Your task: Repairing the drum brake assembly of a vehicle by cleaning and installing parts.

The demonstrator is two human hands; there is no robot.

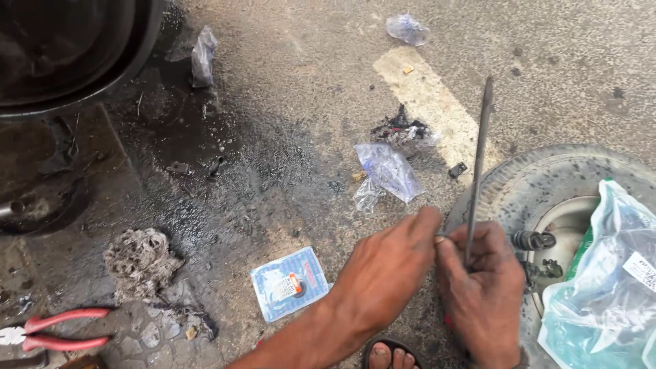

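Metal rod (478,164), long and thin, stands nearly upright in the right hand (484,290), whose grip is closed around its lower end, just beside the small tyre (540,181) lying on the oily ground (273,137); the left hand (386,270) pinches something tiny at the rod's base, fingers together, but what it is I cannot tell. Red pliers (58,329) and a blue packet (288,282) lie untouched nearby; the work on the wheel seems in the middle, not finished.

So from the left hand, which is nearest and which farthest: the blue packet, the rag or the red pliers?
Measured from the left hand:
1. Blue packet, on the ground just left of it.
2. Rag, farther left.
3. Red pliers, at the far left edge.
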